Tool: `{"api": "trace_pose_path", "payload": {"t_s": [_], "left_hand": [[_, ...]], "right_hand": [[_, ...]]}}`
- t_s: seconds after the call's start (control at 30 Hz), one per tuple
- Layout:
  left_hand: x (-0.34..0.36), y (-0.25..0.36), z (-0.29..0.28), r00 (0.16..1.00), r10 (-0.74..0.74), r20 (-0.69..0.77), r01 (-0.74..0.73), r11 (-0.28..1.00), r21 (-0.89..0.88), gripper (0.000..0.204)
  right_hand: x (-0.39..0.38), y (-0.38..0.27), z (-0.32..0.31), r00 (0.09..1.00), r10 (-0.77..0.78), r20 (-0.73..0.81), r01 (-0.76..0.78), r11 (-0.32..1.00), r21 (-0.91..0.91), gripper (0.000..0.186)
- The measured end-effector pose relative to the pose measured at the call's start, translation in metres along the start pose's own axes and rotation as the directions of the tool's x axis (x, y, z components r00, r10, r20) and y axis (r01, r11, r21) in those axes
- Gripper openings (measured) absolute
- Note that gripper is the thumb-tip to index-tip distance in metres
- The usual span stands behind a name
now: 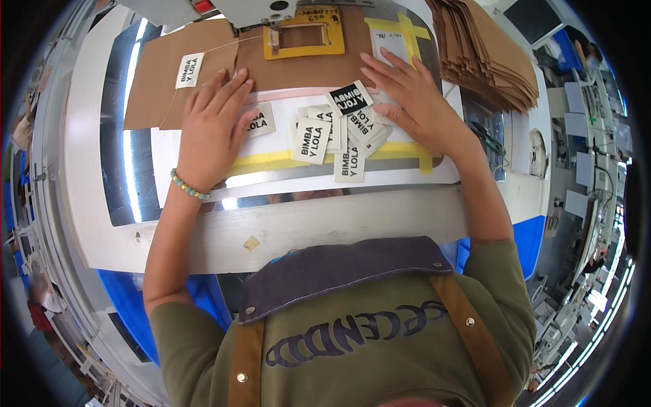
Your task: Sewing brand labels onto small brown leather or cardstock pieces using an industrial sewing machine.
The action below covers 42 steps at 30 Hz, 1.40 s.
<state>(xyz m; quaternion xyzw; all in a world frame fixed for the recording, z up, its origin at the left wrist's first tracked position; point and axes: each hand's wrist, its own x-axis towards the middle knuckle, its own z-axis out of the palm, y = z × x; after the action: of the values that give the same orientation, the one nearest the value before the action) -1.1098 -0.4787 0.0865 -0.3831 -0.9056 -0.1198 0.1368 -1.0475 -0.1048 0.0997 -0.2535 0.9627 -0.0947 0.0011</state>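
Note:
My left hand (211, 129) lies with its fingers flat across the brown sheets (152, 91), beside a pale printed label (261, 123) partly under it. A similar label (189, 70) sits on the left sheet. My right hand (424, 112) rests open, fingertips on the brown material at right, thumb beside a pile of white labels (312, 141) topped by a black one (349, 100). These lie on a white board with yellow tape (278, 157) and a pink strip along the sheets' edge. A yellow clamp frame (322, 34) sits under the machine head (261, 12) on the sheets.
A stack of brown pieces (488, 54) stands at the back right, with dark-handled tools (489, 141) below it. Blue bins (122, 305) are under the white table edge (325, 217). Other workstations and people show at both sides, blurred and small.

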Motion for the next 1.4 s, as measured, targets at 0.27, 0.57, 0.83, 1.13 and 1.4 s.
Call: {"api": "trace_pose_path", "payload": {"t_s": [0.27, 0.57, 0.83, 1.13, 1.4], "left_hand": [[-0.002, 0.0, -0.003, 1.0, -0.019, -0.004, 0.019, 0.995, -0.099, 0.052], [-0.013, -0.002, 0.001, 0.993, -0.031, 0.111, 0.038, 0.998, -0.058, 0.065], [-0.01, -0.002, -0.002, 0.989, -0.001, 0.146, 0.005, 1.0, -0.03, 0.068], [-0.015, -0.002, 0.003, 0.991, -0.052, 0.125, 0.057, 0.997, -0.042, 0.065], [-0.014, -0.009, 0.003, 0.992, -0.032, 0.122, 0.034, 0.999, -0.015, 0.06]], "right_hand": [[-0.003, 0.004, 0.011, 0.992, 0.01, -0.127, 0.0, 0.997, 0.076, 0.06], [-0.01, -0.004, 0.012, 0.984, -0.004, -0.181, 0.026, 0.993, 0.119, 0.064], [-0.008, -0.018, 0.003, 0.963, -0.261, -0.067, 0.269, 0.942, 0.199, 0.06], [-0.013, -0.008, 0.015, 0.991, -0.027, -0.129, 0.03, 0.999, 0.02, 0.057], [-0.011, 0.006, 0.009, 0.992, -0.04, -0.121, 0.044, 0.999, 0.031, 0.058]]}}
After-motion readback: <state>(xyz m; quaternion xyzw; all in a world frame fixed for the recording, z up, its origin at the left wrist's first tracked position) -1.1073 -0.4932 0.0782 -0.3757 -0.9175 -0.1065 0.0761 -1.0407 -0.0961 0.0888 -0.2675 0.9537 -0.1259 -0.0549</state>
